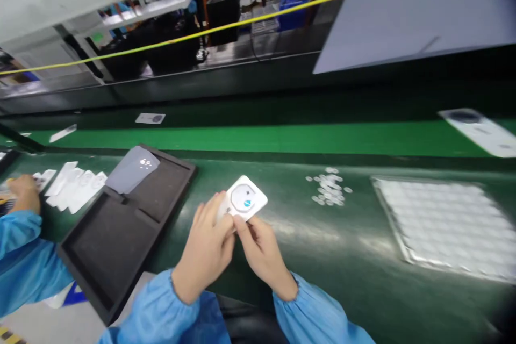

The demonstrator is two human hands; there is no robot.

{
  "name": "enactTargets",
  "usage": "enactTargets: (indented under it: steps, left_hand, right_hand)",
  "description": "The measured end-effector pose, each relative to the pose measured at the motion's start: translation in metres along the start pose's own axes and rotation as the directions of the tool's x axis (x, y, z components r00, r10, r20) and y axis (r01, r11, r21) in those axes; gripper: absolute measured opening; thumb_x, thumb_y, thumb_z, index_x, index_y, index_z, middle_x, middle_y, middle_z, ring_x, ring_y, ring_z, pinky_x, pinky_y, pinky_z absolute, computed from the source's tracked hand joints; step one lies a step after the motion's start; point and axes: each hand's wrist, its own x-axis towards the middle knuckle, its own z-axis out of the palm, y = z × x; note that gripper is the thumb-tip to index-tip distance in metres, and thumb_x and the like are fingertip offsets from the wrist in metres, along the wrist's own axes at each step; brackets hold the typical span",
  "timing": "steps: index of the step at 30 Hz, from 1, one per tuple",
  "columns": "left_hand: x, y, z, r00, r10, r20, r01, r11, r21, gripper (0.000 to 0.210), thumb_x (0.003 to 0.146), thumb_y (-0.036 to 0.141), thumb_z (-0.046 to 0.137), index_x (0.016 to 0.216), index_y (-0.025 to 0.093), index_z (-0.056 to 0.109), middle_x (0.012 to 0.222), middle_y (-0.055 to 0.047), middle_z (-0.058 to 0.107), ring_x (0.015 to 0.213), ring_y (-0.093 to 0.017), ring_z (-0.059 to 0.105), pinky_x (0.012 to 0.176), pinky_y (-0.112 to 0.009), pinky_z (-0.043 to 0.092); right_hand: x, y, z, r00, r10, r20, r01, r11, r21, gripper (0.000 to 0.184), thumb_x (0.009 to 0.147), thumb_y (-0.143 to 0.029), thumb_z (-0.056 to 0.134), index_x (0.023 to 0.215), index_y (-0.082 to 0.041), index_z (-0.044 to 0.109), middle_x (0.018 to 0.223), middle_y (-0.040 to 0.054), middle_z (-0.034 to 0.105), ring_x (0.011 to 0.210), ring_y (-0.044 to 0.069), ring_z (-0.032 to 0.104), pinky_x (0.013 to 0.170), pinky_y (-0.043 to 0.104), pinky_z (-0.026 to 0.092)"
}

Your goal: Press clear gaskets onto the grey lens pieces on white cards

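- A small white square card with a grey ring and a blue mark printed on it [245, 199] is held just above the dark green work surface [355, 263], near the middle of the view.
- The card is gripped at its near edge by the left hand [205, 250]; its fingers are curled and pressed together against the card's left underside.
- The same near edge is pinched by the right hand [260, 250], thumb and forefinger closed on the lower corner; the remaining fingers are folded beneath and cannot be made out.
- Both wrists are covered by light blue gathered sleeves [318, 314].
- Left of the card, a black moulded tray with recesses [121, 236] is laid on the surface; a grey glossy rectangular panel [131, 171] is tilted against its far end.
- Right of the card, a loose cluster of small white round discs [328, 188] is observed, apart from it.
- Further right of the card, a clear sheet carrying rows of white discs [443, 226] is laid flat.
- Far left of the card, beyond the tray, white flat cards [74, 185] are spread out, and another person's hand [24, 193] is rested beside them.
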Motion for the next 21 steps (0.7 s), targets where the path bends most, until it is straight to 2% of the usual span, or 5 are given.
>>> enactTargets:
  steps: [6, 9, 13, 16, 21]
  left_hand:
    - [0.032, 0.017, 0.061, 0.918, -0.197, 0.343, 0.395, 0.511, -0.764, 0.092, 0.081, 0.036, 0.082, 0.156, 0.024, 0.03, 0.124, -0.015, 0.069, 0.101, -0.027, 0.073, 0.083, -0.036, 0.061]
    - [0.051, 0.012, 0.09, 0.838, -0.24, 0.49, 0.543, 0.284, -0.79, 0.064, 0.082, 0.044, 0.08, 0.134, 0.011, 0.061, 0.102, -0.014, 0.076, 0.089, -0.025, 0.074, 0.074, -0.031, 0.059]
    - [0.056, 0.011, 0.115, 0.802, -0.257, 0.539, 0.579, 0.11, -0.808, 0.042, 0.077, 0.043, 0.081, 0.104, 0.011, 0.073, 0.095, -0.012, 0.077, 0.082, -0.024, 0.074, 0.073, -0.032, 0.059]
    - [0.056, 0.01, 0.121, 0.823, -0.288, 0.489, 0.554, 0.218, -0.804, 0.031, 0.078, 0.036, 0.078, 0.098, 0.013, 0.073, 0.083, -0.006, 0.075, 0.072, -0.02, 0.071, 0.068, -0.03, 0.057]
    - [0.057, 0.008, 0.123, 0.899, -0.294, 0.324, 0.432, 0.481, -0.763, 0.02, 0.085, 0.034, 0.069, 0.082, 0.014, 0.069, 0.074, -0.002, 0.069, 0.068, -0.016, 0.065, 0.061, -0.024, 0.051]
  right_hand:
    - [-0.015, -0.002, -0.077, 0.98, 0.153, 0.13, -0.129, 0.977, -0.172, 0.04, 0.105, -0.05, 0.046, 0.093, -0.018, 0.066, 0.076, 0.0021, 0.066, 0.064, 0.015, 0.057, 0.056, 0.025, 0.046]
    - [-0.021, 0.001, -0.094, 0.956, 0.205, 0.211, -0.157, 0.962, -0.224, 0.041, 0.107, -0.048, 0.043, 0.087, -0.019, 0.062, 0.072, 0.0007, 0.063, 0.06, 0.014, 0.055, 0.055, 0.025, 0.044]
    - [-0.026, 0.008, -0.097, 0.987, 0.115, -0.11, -0.149, 0.907, -0.395, 0.035, 0.107, -0.041, 0.047, 0.085, -0.019, 0.065, 0.069, 0.0015, 0.066, 0.058, 0.015, 0.061, 0.055, 0.026, 0.049]
    - [-0.03, 0.01, -0.095, 0.956, -0.143, -0.256, -0.025, 0.831, -0.555, 0.018, 0.104, -0.028, 0.054, 0.105, -0.021, 0.07, 0.087, 0.0057, 0.073, 0.071, 0.017, 0.068, 0.065, 0.029, 0.057]
    - [-0.027, 0.013, -0.089, 0.96, -0.274, -0.052, 0.175, 0.738, -0.651, 0.035, 0.102, -0.013, 0.053, 0.131, -0.027, 0.067, 0.107, 0.0079, 0.072, 0.096, 0.02, 0.072, 0.085, 0.032, 0.062]
